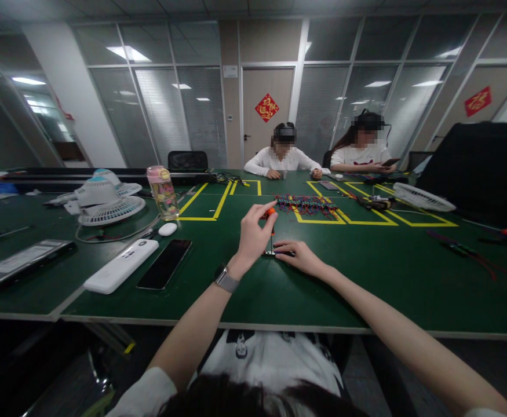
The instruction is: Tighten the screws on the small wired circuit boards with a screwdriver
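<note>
My left hand (254, 233), with a watch on its wrist, is closed round the orange handle of a screwdriver (272, 214). The screwdriver stands upright, its thin shaft pointing down at a small part (269, 253) on the green table. That part looks like a little board, but it is too small to make out fully. My right hand (300, 256) rests low on the table with its fingertips pressed on the part's right side, by a dark piece or wire. Just beyond my hands lies a row of small circuit boards with red and blue wires (307, 204).
To the left lie a black phone (165, 264), a white power bank (121, 266), a white round case (167, 229), a bottle (163, 194) and fan parts (112, 209). Yellow tape (370, 223) marks the table (218, 301). Two people sit across. Wired pieces (459, 248) lie right.
</note>
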Demonstrator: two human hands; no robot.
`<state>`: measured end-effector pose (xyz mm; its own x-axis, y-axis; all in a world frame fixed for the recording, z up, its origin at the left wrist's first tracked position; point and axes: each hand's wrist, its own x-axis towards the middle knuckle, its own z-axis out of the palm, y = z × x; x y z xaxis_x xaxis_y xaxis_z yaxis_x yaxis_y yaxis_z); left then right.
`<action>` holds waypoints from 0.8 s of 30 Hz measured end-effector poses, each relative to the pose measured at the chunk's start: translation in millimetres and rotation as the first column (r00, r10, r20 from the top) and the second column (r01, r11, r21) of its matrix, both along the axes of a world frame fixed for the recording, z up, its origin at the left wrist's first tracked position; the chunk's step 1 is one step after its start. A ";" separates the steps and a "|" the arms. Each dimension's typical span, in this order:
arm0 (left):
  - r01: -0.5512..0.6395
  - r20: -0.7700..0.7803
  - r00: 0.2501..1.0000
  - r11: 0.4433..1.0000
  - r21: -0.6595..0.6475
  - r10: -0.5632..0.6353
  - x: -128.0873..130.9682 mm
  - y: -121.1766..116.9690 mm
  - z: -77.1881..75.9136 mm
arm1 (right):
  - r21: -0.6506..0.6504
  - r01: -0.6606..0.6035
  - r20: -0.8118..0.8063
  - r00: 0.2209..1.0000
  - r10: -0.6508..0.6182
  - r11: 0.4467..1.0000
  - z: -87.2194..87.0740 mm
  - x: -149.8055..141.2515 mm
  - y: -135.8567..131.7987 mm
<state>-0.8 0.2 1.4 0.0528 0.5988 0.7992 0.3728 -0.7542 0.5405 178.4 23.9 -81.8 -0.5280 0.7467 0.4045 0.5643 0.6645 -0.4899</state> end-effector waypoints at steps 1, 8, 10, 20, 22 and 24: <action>-0.026 -0.006 1.000 1.000 0.006 0.026 0.0 0.0 -0.1 | 0.001 0.003 0.003 1.000 -0.003 1.000 -0.2 0.1 0.2; 0.015 -0.018 1.000 1.000 -0.020 -0.016 0.6 0.4 0.1 | 0.000 0.002 0.009 1.000 -0.002 1.000 -0.6 0.4 0.1; -0.016 -0.030 0.999 1.000 -0.007 0.016 0.5 0.1 0.0 | -0.004 0.007 0.011 1.000 -0.007 1.000 -0.2 0.3 -0.2; 0.007 -0.008 1.000 1.000 0.021 -0.007 0.0 1.6 -1.4 | -0.005 0.005 -0.005 1.000 -0.005 1.000 1.4 -0.5 -1.4; -0.049 -0.030 0.998 0.998 0.038 0.050 -0.3 1.1 -1.4 | -0.005 0.007 -0.011 1.000 -0.007 1.000 0.8 -0.5 -0.9; -0.081 -0.033 0.996 0.996 0.032 0.082 -0.5 0.9 -1.1 | -0.004 0.008 -0.010 1.000 -0.008 1.000 0.0 -0.3 -0.2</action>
